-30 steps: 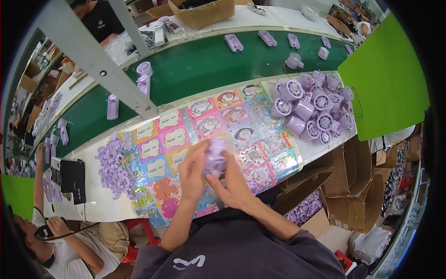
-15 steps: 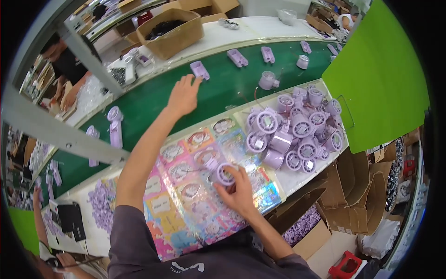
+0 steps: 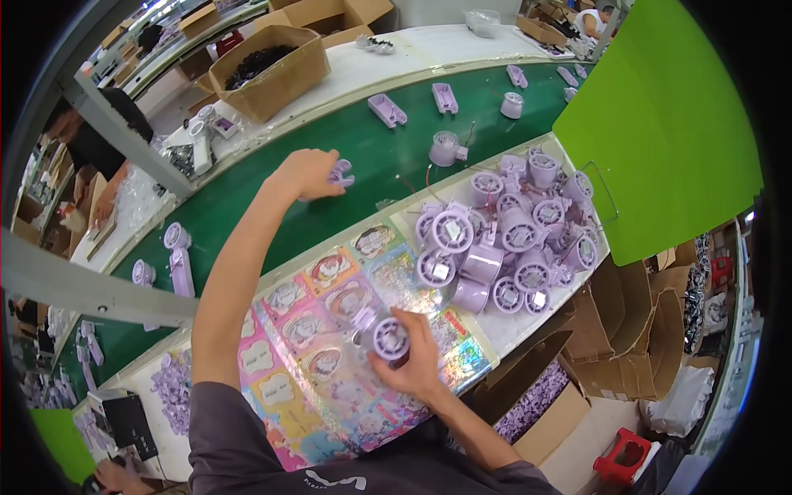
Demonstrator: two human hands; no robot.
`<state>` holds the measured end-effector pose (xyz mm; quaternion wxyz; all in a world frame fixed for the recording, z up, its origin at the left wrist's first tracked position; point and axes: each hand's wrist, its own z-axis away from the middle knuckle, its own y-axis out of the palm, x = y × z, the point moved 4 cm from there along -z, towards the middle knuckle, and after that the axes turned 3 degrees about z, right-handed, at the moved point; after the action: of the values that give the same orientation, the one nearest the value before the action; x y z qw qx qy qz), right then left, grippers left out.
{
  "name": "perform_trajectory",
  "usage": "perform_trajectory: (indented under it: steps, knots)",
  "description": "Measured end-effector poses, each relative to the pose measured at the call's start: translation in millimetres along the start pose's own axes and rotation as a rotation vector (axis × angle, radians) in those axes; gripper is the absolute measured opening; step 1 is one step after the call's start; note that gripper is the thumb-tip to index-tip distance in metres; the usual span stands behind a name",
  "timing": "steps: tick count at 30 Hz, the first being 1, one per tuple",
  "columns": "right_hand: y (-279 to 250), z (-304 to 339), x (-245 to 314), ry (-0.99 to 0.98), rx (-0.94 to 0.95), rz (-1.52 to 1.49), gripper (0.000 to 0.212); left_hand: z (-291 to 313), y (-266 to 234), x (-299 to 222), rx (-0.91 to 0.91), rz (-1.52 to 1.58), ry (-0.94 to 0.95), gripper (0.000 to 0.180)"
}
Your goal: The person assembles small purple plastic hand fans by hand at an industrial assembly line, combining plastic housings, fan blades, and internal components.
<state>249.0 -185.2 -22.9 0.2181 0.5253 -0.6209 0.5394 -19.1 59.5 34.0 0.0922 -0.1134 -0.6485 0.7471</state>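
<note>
Your two hands each have hold of a lilac piece, one over the belt and one over the mat.
Your left hand [image 3: 309, 173] reaches out with its fingers closed on a lilac handle piece [image 3: 341, 173], just over the green belt [image 3: 384, 169]; the hand covers much of it. Your right hand [image 3: 417, 359] clamps a round lilac housing [image 3: 389, 338] between thumb and fingers above the patterned mat [image 3: 285, 400], near the pile of similar housings [image 3: 520, 235].
</note>
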Motion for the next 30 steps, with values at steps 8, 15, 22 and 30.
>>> perform_trajectory:
  steps: [8, 15, 22, 30]
  knots:
    - [-0.5, 22.7, 0.3, -0.365, -0.188, 0.217, 0.057, 179.1, -14.1, -86.0, -0.100, 0.373, -0.007, 0.063]
    - [2.7, 34.4, 21.6, -0.540, -0.094, 0.176, 0.060, 292.6, 16.6, -110.6, -0.028, 0.420, -0.150, 0.065]
    - [-4.5, 32.2, 76.9, -0.473, 0.298, 0.211, 0.078, 329.6, 30.3, -140.6, -0.161, 0.454, -0.087, 0.059]
    - [-23.6, 23.3, 106.9, -0.433, 0.492, 0.351, 0.082, 336.0, 25.0, -145.6, -0.150, 0.731, -0.104, 0.058]
